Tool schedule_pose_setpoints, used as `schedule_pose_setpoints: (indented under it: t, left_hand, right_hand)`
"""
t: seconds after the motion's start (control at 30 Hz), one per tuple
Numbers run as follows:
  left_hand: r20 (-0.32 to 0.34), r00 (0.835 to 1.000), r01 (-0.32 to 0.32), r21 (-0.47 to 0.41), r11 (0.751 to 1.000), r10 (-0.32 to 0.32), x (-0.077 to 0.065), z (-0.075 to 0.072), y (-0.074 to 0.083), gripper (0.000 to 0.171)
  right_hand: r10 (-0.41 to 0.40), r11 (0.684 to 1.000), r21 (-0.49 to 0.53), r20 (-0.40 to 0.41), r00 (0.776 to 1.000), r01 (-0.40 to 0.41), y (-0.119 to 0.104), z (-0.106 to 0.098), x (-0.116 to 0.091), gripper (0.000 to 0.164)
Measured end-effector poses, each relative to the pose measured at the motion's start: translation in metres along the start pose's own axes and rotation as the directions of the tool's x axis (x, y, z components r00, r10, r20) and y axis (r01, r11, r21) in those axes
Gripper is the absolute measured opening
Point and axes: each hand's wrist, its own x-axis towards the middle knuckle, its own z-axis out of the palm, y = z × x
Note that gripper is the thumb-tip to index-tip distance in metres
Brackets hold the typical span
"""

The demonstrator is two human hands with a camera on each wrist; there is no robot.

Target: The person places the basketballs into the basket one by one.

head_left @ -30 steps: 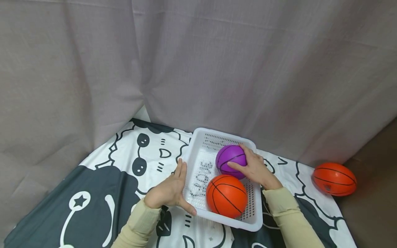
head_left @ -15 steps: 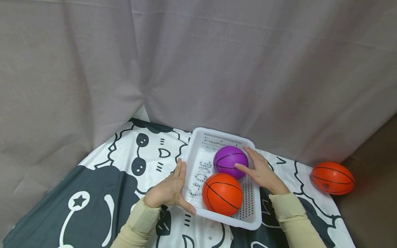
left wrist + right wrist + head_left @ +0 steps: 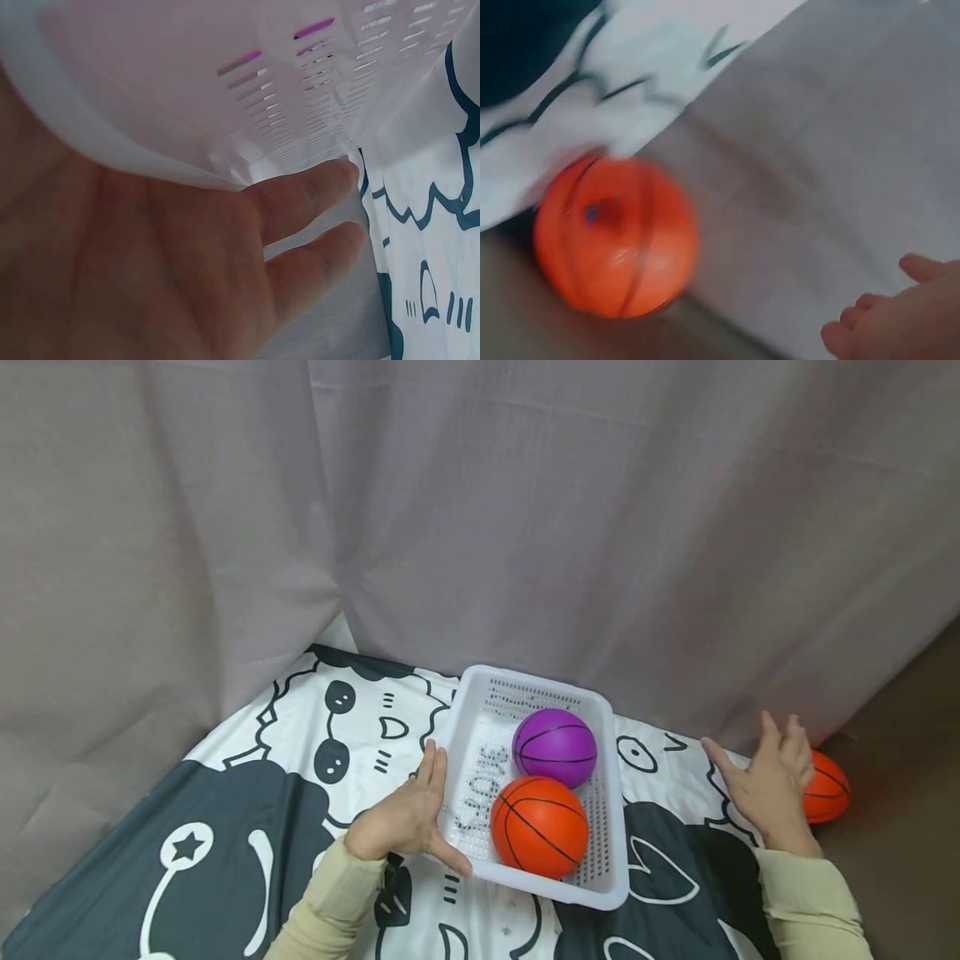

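Observation:
A white perforated plastic basket [image 3: 480, 693] holds a purple toy basketball [image 3: 555, 747] and, in front of it, an orange toy basketball [image 3: 540, 827]. My left hand [image 3: 405, 818] rests against the basket's left side, fingers straight and thumb stretched along the near corner. In the left wrist view its fingers [image 3: 300, 199] lie along the slotted wall. My right hand [image 3: 772, 785] is spread and holds nothing. It overlaps a second orange basketball [image 3: 827, 787] at the right end of the table; in the right wrist view that ball [image 3: 619, 236] sits apart from the fingers.
A black-and-white cartoon-print cloth [image 3: 300, 827] covers the table. Grey fabric [image 3: 480, 527] hangs behind it, close to the basket's far edge. The second orange ball sits at the table's right edge, beside a brown surface [image 3: 900, 827].
My right hand has left the purple ball and moved right to the second orange ball. The purple ball stays in the basket. My left hand has kept its place.

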Motion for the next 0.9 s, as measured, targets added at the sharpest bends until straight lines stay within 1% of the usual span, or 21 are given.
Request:
schedule_pose_setpoints:
  t: [0.07, 0.17, 0.33, 0.6, 0.77, 0.83, 0.9]
  left_hand:
    - [0.000, 1.000, 0.000, 0.000, 1.000, 0.000, 0.000, -0.001, 0.000, 0.160]
    - [0.005, 1.000, 0.002, -0.004, 1.000, -0.002, 0.001, -0.002, 0.000, 0.160]
    - [0.006, 1.000, 0.005, -0.002, 1.000, -0.005, 0.001, -0.003, 0.001, 0.160]
    - [0.010, 1.000, 0.012, -0.009, 1.000, -0.012, 0.004, -0.004, 0.003, 0.160]
    - [-0.001, 1.000, 0.008, -0.012, 1.000, -0.008, 0.001, -0.003, 0.002, 0.159]
    - [-0.005, 1.000, 0.004, -0.019, 1.000, -0.004, 0.000, -0.002, 0.001, 0.159]
    - [-0.009, 1.000, 0.000, -0.027, 1.000, -0.001, -0.001, -0.001, 0.001, 0.158]
  right_hand:
    - [0.059, 0.997, -0.040, 0.009, 0.998, -0.059, 0.017, -0.006, 0.002, 0.103]
    - [0.131, 0.987, -0.094, 0.030, 0.991, -0.128, 0.039, -0.010, 0.002, 0.106]
    - [0.213, 0.969, -0.143, 0.071, 0.974, -0.202, 0.065, -0.011, -0.003, 0.110]
    - [0.276, 0.952, -0.174, 0.122, 0.953, -0.253, 0.090, -0.009, -0.005, 0.114]
    - [0.307, 0.940, -0.211, 0.181, 0.934, -0.268, 0.102, 0.001, -0.009, 0.118]
    - [0.321, 0.936, -0.212, 0.181, 0.930, -0.282, 0.104, 0.005, -0.009, 0.120]
    - [0.330, 0.932, -0.212, 0.156, 0.931, -0.295, 0.102, 0.006, -0.007, 0.120]
